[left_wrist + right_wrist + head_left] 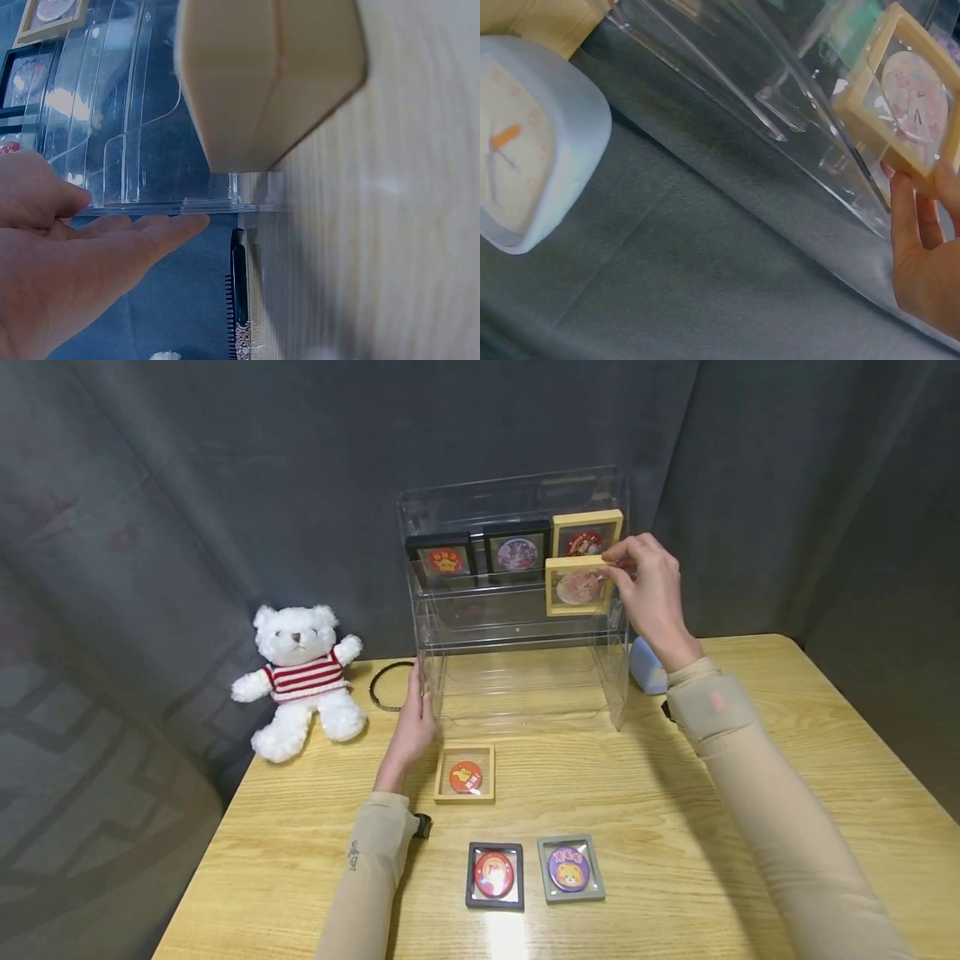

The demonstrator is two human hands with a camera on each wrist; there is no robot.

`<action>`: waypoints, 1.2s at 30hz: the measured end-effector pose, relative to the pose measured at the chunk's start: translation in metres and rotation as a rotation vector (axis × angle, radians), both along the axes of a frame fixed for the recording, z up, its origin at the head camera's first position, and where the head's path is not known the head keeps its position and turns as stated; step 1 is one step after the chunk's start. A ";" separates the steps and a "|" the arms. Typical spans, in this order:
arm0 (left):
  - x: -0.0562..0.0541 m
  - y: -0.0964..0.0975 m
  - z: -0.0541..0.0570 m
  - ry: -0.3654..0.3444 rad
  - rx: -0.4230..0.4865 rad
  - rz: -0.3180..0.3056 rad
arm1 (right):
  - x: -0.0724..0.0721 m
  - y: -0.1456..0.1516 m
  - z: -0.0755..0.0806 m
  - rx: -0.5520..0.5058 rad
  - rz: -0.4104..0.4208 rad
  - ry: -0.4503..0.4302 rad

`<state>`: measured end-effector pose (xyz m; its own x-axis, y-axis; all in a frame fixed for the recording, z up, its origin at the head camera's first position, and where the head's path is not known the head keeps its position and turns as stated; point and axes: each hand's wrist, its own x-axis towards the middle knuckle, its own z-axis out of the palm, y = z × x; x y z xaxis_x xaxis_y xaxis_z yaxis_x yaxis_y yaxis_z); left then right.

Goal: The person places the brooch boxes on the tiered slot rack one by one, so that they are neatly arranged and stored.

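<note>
My right hand (651, 589) pinches a light-wood display frame (577, 587) with a pink round badge by its upper right corner. It is held upright at the right end of a clear acrylic tiered rack (517, 681), just below and in front of another light-wood frame (588, 533) on the top tier. In the right wrist view, fingertips press the rim of the pink-badge frame (915, 105). My left hand (415, 718) lies along the rack's left side panel. Its fingers (161, 232) are straight against the panel's outside in the left wrist view.
Two black frames (442, 562) (517, 552) stand on the top tier. On the wooden table (675, 827) lie a wood frame (465, 774), a black frame (495, 875) and a grey-green frame (570, 868). A white teddy bear (300, 681), black headband (378, 687) and blue clock (647, 667) flank the rack.
</note>
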<state>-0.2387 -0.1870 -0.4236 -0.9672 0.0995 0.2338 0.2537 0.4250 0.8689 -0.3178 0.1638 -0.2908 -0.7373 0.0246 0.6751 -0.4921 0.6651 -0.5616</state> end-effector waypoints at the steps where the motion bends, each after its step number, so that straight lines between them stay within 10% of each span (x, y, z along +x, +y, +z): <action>1: 0.000 0.000 0.000 0.000 -0.007 0.001 | 0.001 0.000 -0.001 0.002 -0.001 -0.002; 36: 0.000 -0.001 -0.001 0.011 -0.005 0.003 | 0.007 -0.003 -0.019 0.097 0.006 0.054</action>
